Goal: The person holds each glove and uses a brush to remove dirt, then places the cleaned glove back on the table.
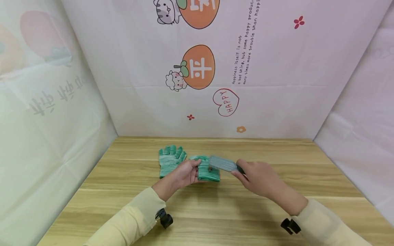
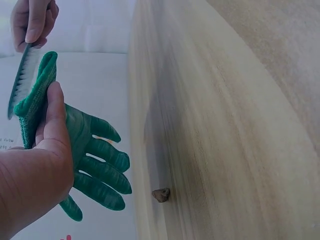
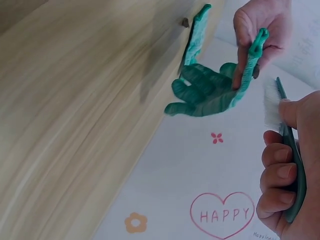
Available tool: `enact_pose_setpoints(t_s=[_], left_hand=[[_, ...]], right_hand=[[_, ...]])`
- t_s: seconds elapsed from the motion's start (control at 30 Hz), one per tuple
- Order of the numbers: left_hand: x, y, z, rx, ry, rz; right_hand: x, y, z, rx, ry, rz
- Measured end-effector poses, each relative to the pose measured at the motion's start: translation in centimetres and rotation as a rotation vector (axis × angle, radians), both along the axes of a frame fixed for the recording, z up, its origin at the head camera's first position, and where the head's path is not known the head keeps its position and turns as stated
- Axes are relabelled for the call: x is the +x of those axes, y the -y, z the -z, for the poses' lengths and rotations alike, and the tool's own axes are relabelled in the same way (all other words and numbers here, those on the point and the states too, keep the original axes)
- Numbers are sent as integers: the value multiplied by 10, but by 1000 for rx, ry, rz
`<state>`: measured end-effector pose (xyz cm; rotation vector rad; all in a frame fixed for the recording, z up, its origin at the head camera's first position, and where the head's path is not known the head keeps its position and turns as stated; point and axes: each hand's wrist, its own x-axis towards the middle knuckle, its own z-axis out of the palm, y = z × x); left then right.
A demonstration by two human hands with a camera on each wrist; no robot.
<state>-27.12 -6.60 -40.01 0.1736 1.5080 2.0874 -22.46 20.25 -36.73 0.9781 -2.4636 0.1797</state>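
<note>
My left hand (image 1: 186,174) holds a green-and-white knit glove (image 1: 207,173) up by its cuff, thumb on one side and fingers behind. In the left wrist view, the green fingers of this glove (image 2: 102,172) spread out beyond the hand. My right hand (image 1: 261,179) grips the dark handle of a grey-green brush (image 1: 224,164). The brush's pale bristles (image 3: 271,105) face the glove, right beside the cuff. A dark brown spot (image 3: 256,71) shows on the cuff. A matching second glove (image 1: 168,162) lies flat on the table, left of the held one.
A small brown lump (image 2: 161,195) sits on the wood-grain table (image 1: 197,218). White printed cloth (image 1: 147,102) hangs behind the table, with more cloth at both sides. Black cameras are strapped to both wrists.
</note>
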Motion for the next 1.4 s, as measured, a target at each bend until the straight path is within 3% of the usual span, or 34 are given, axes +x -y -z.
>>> enact_pose_setpoints(t_s=[0.23,0.43,0.7,1.13,1.4], left_hand=[[0,-2,1,21,-3,51],[0,-2,1,14,-7,46],[-1,-1,3,-7,4,-9],[-1,1,-1,13,-2,3],[-1,0,2,38,-13,65]], right_hand=[[-2,13,2,17,-40,-44],[-4,13,8,11,-26,-59],[-4,6,6,7,50,-15],[-2,-2,7,19,53,39],[0,10,-1,13,111,72]])
